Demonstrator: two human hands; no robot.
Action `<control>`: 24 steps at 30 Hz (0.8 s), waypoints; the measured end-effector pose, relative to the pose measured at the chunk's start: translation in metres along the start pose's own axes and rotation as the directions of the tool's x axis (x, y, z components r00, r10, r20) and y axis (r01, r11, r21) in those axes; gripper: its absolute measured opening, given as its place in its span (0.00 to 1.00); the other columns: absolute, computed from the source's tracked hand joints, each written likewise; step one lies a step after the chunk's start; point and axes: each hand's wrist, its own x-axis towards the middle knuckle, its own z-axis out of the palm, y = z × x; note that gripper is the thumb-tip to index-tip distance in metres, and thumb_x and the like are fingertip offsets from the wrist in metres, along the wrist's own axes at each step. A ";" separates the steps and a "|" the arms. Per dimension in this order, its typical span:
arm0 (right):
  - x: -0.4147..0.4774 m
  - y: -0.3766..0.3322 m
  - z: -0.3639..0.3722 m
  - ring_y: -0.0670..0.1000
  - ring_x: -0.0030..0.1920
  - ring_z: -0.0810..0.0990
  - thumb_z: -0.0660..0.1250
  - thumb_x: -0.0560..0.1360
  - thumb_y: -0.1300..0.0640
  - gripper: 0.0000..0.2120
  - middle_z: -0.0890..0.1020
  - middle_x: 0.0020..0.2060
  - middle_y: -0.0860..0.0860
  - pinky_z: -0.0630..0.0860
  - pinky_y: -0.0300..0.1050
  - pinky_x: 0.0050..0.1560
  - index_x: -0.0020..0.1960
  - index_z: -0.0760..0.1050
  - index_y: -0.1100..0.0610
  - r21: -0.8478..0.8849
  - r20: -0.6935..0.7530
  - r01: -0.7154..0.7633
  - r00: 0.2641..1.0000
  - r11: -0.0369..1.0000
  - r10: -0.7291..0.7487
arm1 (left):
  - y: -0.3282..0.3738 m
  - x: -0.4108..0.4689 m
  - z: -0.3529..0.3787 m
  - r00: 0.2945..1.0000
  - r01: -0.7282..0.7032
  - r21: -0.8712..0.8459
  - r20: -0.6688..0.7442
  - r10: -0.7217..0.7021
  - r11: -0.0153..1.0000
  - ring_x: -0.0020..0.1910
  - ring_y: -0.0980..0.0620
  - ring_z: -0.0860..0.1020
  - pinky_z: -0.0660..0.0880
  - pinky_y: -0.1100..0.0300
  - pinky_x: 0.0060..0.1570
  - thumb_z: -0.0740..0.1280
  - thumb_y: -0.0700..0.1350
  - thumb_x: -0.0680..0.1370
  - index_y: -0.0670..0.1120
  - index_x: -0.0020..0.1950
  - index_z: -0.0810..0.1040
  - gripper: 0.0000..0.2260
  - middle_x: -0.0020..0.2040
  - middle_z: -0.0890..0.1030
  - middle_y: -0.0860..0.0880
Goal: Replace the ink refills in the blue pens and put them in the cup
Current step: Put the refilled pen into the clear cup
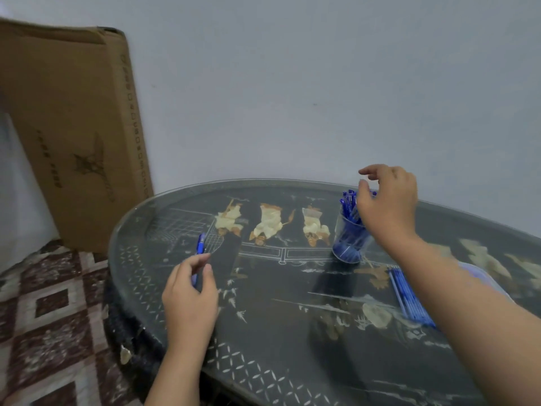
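One wide-angle camera, worn on the person's head, looks forward and down across the round table (pixel 292 326) from close above its near edge. In the frame, the wall (pixel 292 83) fills 12 o'clock, a cardboard box (pixel 73 127) stands at 10 and the cup (pixel 349 238) at 4.

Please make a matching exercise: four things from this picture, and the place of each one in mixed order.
1 cup
2 single pen
3 ink refills
4 cardboard box

A in the left hand
B against the wall
C flat on the table, beside the right forearm
D upright on the table, under the right hand

Pairs: 1-D, 2-A, 3-C, 4-B
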 end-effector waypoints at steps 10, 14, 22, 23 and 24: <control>-0.103 -0.112 0.057 0.50 0.56 0.73 0.66 0.78 0.54 0.10 0.75 0.53 0.50 0.71 0.47 0.61 0.58 0.77 0.54 0.232 0.493 0.017 0.860 0.973 -0.132 | -0.042 0.024 -0.021 0.997 -0.059 0.605 0.071 0.019 0.794 0.63 0.46 0.72 0.68 0.49 0.63 0.65 0.44 0.79 0.49 0.63 0.77 0.13 0.61 0.78 0.49; -0.129 -0.141 0.088 0.51 0.59 0.74 0.65 0.79 0.50 0.14 0.75 0.57 0.51 0.71 0.45 0.62 0.63 0.76 0.54 0.231 0.659 -0.078 0.746 0.970 -0.096 | -0.050 0.023 -0.020 0.997 -0.080 0.600 0.048 0.064 0.796 0.63 0.48 0.72 0.67 0.49 0.63 0.67 0.44 0.77 0.50 0.58 0.81 0.10 0.59 0.78 0.51; -0.142 -0.169 0.131 0.57 0.57 0.76 0.68 0.76 0.48 0.15 0.76 0.55 0.56 0.75 0.48 0.55 0.58 0.79 0.56 0.125 0.751 -0.102 0.659 0.987 -0.027 | -0.063 0.023 -0.015 0.988 -0.131 0.607 0.013 0.154 0.784 0.58 0.45 0.77 0.71 0.45 0.58 0.73 0.40 0.71 0.47 0.50 0.84 0.09 0.54 0.82 0.48; -0.142 -0.169 0.133 0.57 0.58 0.75 0.67 0.77 0.51 0.14 0.76 0.55 0.56 0.75 0.48 0.54 0.58 0.79 0.57 0.110 0.756 -0.106 0.655 0.988 -0.014 | -0.065 0.023 -0.014 0.987 -0.132 0.604 0.005 0.162 0.786 0.57 0.45 0.77 0.71 0.45 0.58 0.73 0.40 0.71 0.48 0.50 0.84 0.09 0.54 0.82 0.48; -0.142 -0.168 0.135 0.58 0.58 0.75 0.65 0.77 0.55 0.13 0.75 0.56 0.56 0.75 0.48 0.54 0.59 0.79 0.57 0.095 0.755 -0.111 0.656 0.989 0.001 | -0.066 0.024 -0.014 0.986 -0.132 0.603 -0.002 0.166 0.787 0.58 0.45 0.77 0.70 0.45 0.59 0.73 0.40 0.71 0.48 0.50 0.84 0.09 0.54 0.82 0.49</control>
